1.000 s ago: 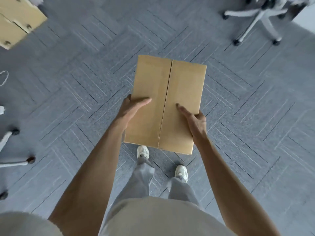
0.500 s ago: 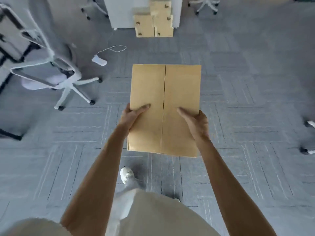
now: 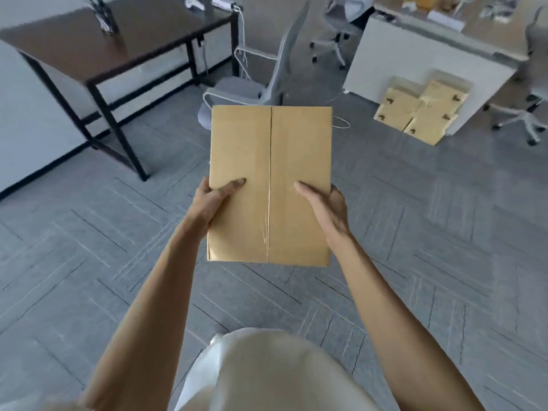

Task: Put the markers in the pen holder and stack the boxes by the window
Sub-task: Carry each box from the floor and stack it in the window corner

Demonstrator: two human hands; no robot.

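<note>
Since the earlier frame, our view has swung round: the stacked boxes (image 3: 421,114), then far ahead at centre, now sit upper right against a white cabinet (image 3: 415,63), and a dark table (image 3: 127,46) has come into view at upper left. We carry one cardboard box (image 3: 269,185) at chest height over the carpet, left hand (image 3: 216,200) and right hand (image 3: 323,206) each in a closed grip on a side edge, thumbs on top. On the table a pen holder (image 3: 105,20) appears to hold markers, so we judge that part done; this box remains to be stacked. It looks flat, rigid, taped along its centre seam.
</note>
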